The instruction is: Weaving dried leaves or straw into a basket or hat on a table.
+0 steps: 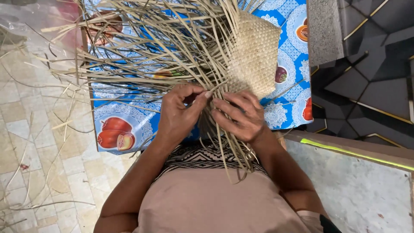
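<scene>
Fruit-print tablecloth (125, 116); both hands' fingers (196, 105) pinching straw strips (215, 103).

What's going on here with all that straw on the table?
A person is working pale dried strips with both bare hands. The left hand and right hand pinch strips at the edge of a woven mat, part of it already plaited. It lies on a blue fruit-patterned tablecloth, loose ends fanning out; stray strips lie on the tiled floor.

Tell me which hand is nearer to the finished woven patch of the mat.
Right. The right hand sits just below the woven patch, fingers at its lower edge; the left hand is farther over, among the loose strips.
</scene>
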